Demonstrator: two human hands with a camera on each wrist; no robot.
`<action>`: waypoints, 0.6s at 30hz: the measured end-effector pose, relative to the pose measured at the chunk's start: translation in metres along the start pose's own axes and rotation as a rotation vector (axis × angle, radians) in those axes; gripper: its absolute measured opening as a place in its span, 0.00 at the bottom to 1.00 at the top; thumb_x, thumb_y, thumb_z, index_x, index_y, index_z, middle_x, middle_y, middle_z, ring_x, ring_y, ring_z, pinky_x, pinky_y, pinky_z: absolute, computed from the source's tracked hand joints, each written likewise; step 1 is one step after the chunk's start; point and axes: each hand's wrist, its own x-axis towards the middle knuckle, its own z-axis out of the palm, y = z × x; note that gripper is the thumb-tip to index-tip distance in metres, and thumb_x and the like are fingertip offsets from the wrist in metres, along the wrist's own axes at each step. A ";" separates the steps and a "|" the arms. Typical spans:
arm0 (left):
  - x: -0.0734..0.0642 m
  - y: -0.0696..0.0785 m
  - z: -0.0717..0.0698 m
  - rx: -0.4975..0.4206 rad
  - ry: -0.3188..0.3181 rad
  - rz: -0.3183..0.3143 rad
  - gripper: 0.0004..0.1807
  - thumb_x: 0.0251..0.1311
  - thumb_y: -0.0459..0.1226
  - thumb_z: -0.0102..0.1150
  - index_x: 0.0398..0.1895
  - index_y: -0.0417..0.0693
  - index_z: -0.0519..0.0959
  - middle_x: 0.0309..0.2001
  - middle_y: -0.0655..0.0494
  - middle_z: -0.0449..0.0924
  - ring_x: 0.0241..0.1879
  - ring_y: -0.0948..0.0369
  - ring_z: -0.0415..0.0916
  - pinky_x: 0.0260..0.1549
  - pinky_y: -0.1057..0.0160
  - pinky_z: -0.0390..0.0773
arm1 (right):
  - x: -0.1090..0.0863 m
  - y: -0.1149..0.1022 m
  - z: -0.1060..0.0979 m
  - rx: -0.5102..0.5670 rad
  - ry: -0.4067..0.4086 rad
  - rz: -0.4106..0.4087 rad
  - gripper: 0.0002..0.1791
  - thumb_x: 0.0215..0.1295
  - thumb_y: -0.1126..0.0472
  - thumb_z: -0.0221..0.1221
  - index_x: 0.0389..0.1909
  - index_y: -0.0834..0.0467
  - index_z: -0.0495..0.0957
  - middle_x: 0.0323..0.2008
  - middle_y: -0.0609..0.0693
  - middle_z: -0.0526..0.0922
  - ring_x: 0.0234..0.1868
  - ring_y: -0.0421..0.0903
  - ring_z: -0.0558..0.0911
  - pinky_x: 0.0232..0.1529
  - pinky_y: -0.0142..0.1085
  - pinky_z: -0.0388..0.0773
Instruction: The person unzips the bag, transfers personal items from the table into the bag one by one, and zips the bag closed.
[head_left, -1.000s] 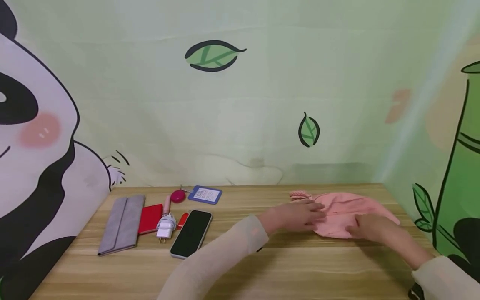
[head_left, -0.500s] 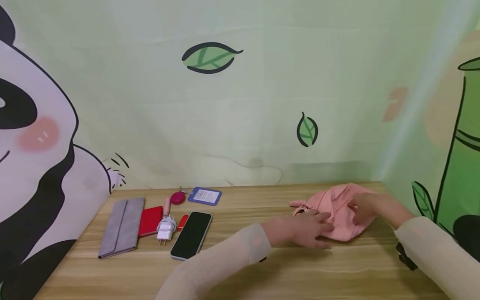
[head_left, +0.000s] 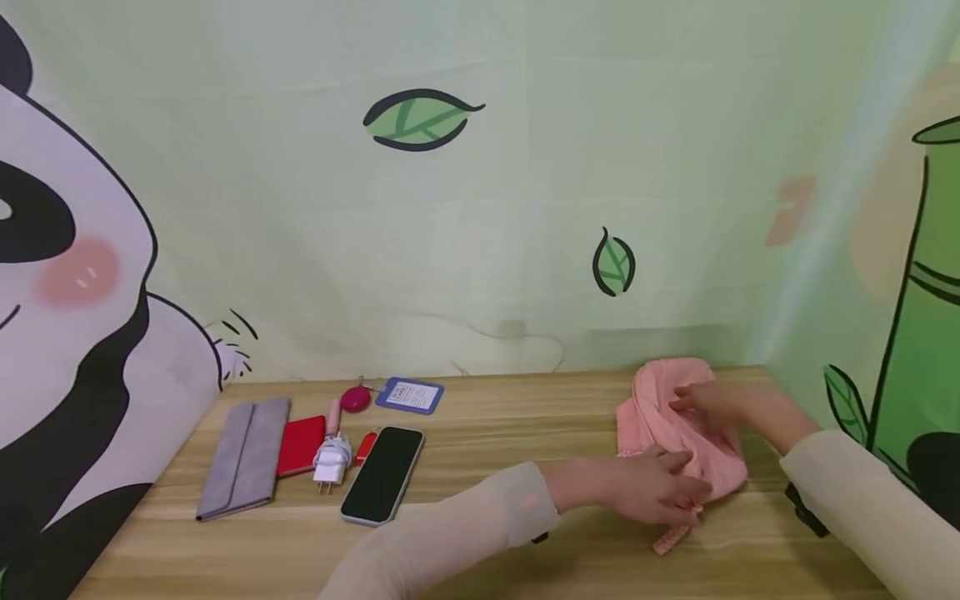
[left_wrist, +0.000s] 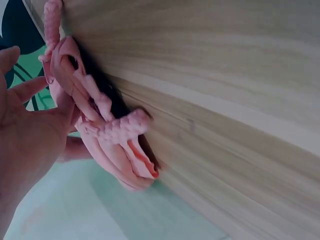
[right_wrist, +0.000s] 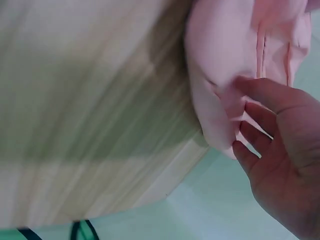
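A soft pink cloth bag (head_left: 667, 417) with short braided cords lies creased at the right of the table. My left hand (head_left: 648, 490) rests at its near side, fingers spread. One braided cord (head_left: 671, 540) pokes out below that hand. In the left wrist view, the bag's gathered mouth (left_wrist: 102, 112) and braided cords hang just beyond the left hand (left_wrist: 30, 135). My right hand (head_left: 720, 406) is at the bag's far right side. The right wrist view has its thumb and bent fingertips at a fold of the cloth, the right hand (right_wrist: 285, 145) pinching it.
On the left lie a grey folder-style pouch (head_left: 243, 458), a red booklet (head_left: 302, 444), a white charger with coiled cable (head_left: 330, 462), a black-screened phone (head_left: 383, 475), a round magenta item (head_left: 356, 399) and a blue card holder (head_left: 409, 395). A printed cloth backdrop (head_left: 480, 250) stands behind.
The bag has turned, so its corded end swung from the left toward the near side. My right hand moved back and left; my left hand moved right and nearer along with the cords.
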 end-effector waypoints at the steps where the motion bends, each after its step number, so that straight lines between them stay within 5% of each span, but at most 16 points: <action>1: -0.002 -0.002 0.001 0.001 0.015 0.013 0.30 0.78 0.58 0.38 0.79 0.67 0.59 0.79 0.61 0.53 0.79 0.66 0.37 0.74 0.67 0.40 | -0.003 -0.002 0.003 -0.016 0.025 0.002 0.20 0.69 0.68 0.58 0.61 0.70 0.77 0.62 0.73 0.74 0.62 0.71 0.74 0.62 0.62 0.69; 7: -0.014 -0.015 0.006 0.086 0.188 0.039 0.27 0.78 0.49 0.46 0.76 0.56 0.63 0.77 0.53 0.56 0.76 0.64 0.50 0.72 0.68 0.48 | -0.026 -0.024 0.021 0.007 0.207 0.068 0.23 0.71 0.60 0.59 0.58 0.74 0.76 0.56 0.77 0.76 0.57 0.73 0.77 0.57 0.62 0.73; 12: -0.013 -0.032 0.011 0.053 0.417 -0.087 0.23 0.78 0.44 0.47 0.72 0.50 0.67 0.72 0.53 0.64 0.73 0.61 0.60 0.73 0.66 0.54 | -0.047 -0.035 0.028 0.152 0.183 0.142 0.31 0.76 0.51 0.54 0.65 0.74 0.71 0.64 0.79 0.67 0.65 0.77 0.68 0.61 0.67 0.66; 14: -0.010 -0.039 0.013 -0.007 0.443 -0.131 0.26 0.78 0.47 0.46 0.75 0.50 0.65 0.74 0.53 0.62 0.74 0.59 0.59 0.73 0.64 0.57 | -0.054 -0.033 0.033 0.174 0.180 0.093 0.30 0.77 0.51 0.53 0.66 0.73 0.71 0.66 0.79 0.65 0.66 0.79 0.65 0.62 0.69 0.64; 18: -0.004 -0.051 0.017 -0.071 0.373 -0.166 0.33 0.77 0.52 0.46 0.79 0.52 0.59 0.79 0.54 0.54 0.78 0.58 0.50 0.73 0.65 0.54 | -0.059 -0.033 0.039 0.231 0.171 0.049 0.31 0.78 0.49 0.51 0.68 0.69 0.70 0.69 0.79 0.60 0.68 0.81 0.58 0.63 0.73 0.58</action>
